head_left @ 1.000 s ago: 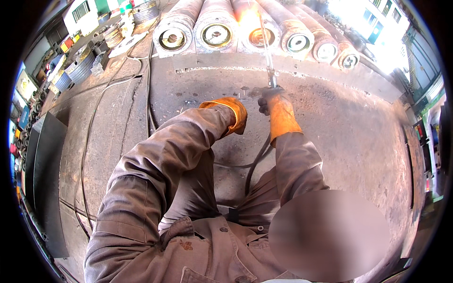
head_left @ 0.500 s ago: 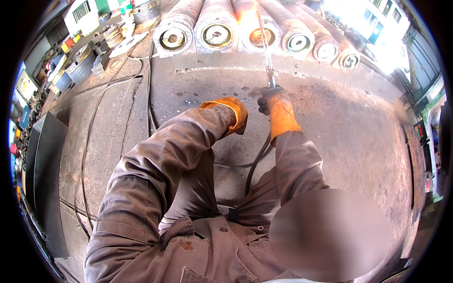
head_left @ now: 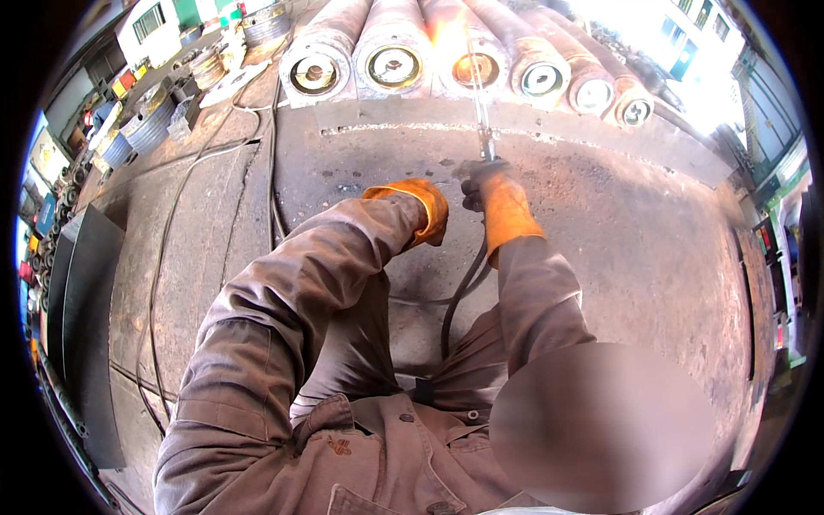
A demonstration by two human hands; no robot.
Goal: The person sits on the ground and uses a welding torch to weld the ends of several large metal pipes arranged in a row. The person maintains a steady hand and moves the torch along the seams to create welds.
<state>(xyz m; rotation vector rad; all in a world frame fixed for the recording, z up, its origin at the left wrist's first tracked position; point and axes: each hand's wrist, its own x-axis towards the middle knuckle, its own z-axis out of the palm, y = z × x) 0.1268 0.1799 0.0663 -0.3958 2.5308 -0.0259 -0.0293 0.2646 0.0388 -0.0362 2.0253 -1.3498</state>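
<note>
Floor spreads wide and brown around me. Across its far side lies a row of six metal cylinders, ends towards me; I judge them very heavy and stiff, and apt to roll rather than lift. The third cylinder from the left sits almost straight ahead, an orange glow in its round end; I would lay no glove on it there. A dark hose curves down between my knees, bendy by the look of it, and probably a drag on whatever I hold.

My torch reaches from my right side out to the far cylinders, a long, thin, straight metal pipe. I expect it to be stiff and fairly light but front-heavy, so a small turn of the wrist should swing the tip a long way. The near end is the place to hold; the far end must be scorching. Flame flares at the upper left of that third cylinder.

My left grip is bent inward above my left knee, only an orange cuff showing, so I cannot tell whether its fingers are apart. My right grip, dark-fingered and orange-cuffed, is clamped on the torch's near end.
</note>
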